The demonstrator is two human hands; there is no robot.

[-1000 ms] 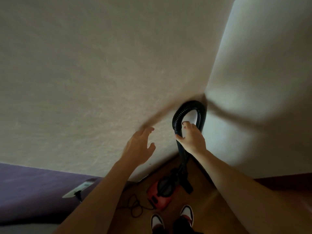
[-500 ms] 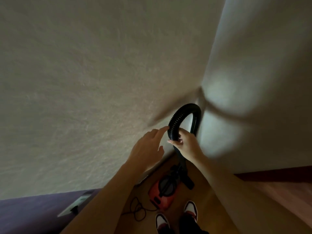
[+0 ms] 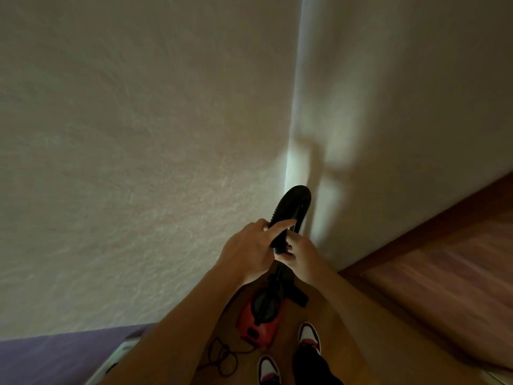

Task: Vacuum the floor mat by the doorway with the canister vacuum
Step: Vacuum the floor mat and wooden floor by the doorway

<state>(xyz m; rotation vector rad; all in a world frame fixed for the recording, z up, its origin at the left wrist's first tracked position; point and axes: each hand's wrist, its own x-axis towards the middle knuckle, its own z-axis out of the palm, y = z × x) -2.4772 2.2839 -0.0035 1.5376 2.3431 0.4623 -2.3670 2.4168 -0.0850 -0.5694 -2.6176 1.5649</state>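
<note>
The red canister vacuum (image 3: 259,315) is set on the wooden floor (image 3: 444,273), just ahead of the shoes (image 3: 309,339). Its black hose (image 3: 291,209) is run steeply upward and arched over at the wall corner (image 3: 297,107). Below that arch the hose is clasped by the left hand (image 3: 249,250), forefinger laid along it, and gripped slightly lower by the right hand (image 3: 301,252); the canister lies straight beneath both. No mat can be identified.

Near the frame's centre, the left hand (image 3: 249,252) and right hand (image 3: 304,255) grip the looped black hose (image 3: 293,205). Below them, the red canister vacuum (image 3: 259,315) sits on the wooden floor (image 3: 444,273).
</note>
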